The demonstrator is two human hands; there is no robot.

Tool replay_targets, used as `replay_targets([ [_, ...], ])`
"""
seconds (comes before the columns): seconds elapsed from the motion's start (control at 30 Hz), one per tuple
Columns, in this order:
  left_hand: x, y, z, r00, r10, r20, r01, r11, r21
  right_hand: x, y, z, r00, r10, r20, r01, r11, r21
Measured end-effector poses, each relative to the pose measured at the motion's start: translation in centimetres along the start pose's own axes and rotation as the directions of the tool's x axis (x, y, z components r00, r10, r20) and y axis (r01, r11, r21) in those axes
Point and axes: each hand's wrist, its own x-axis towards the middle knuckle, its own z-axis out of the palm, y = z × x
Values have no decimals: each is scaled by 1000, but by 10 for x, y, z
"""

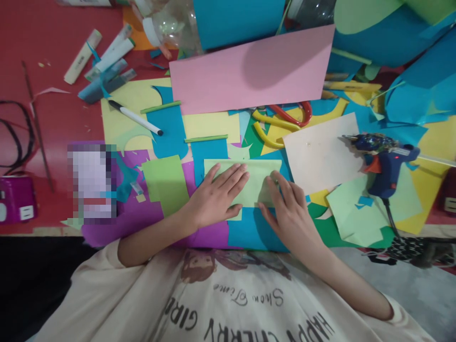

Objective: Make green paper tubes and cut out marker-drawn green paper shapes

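A pale green paper strip (260, 190) lies in front of me on blue and purple sheets, with a narrow crease or fold along its far edge. My left hand (217, 197) lies flat across its left half, fingers stretched out together and thumb apart. At the strip's right end, my right hand (290, 204) touches the paper with bent fingertips, its thumb held away from them. Just left of my left hand is a brighter green paper piece (166, 180). Two thin rolled green sticks (206, 138) lie beyond the strip.
A glue gun (383, 166) rests at the right by a pale pink sheet (320, 152). Scissors (281, 123) lie partly under paper. Behind stand a pink sheet (249, 71) and plastic bottles (174, 28). Left are a black-capped marker (137, 118) and several bundled markers (107, 61).
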Motion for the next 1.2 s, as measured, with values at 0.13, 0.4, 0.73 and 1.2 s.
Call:
replay_targets([
  [0.13, 0, 0, 1, 1000, -2, -17, 2, 1000, 2, -6, 0, 1, 999, 46, 22, -46, 999, 17],
  [0.4, 2, 0, 0, 1000, -3, 10, 3, 1000, 16, -7, 0, 2, 999, 7, 50, -4, 998, -67],
  [0.73, 2, 0, 2, 999, -26, 29, 27, 1000, -6, -7, -1, 0, 999, 0, 51, 4, 996, -87],
  [1.2, 4, 0, -1, 999, -17, 29, 17, 1000, 21, -4, -4, -4, 998, 57, 21, -56, 997, -53],
])
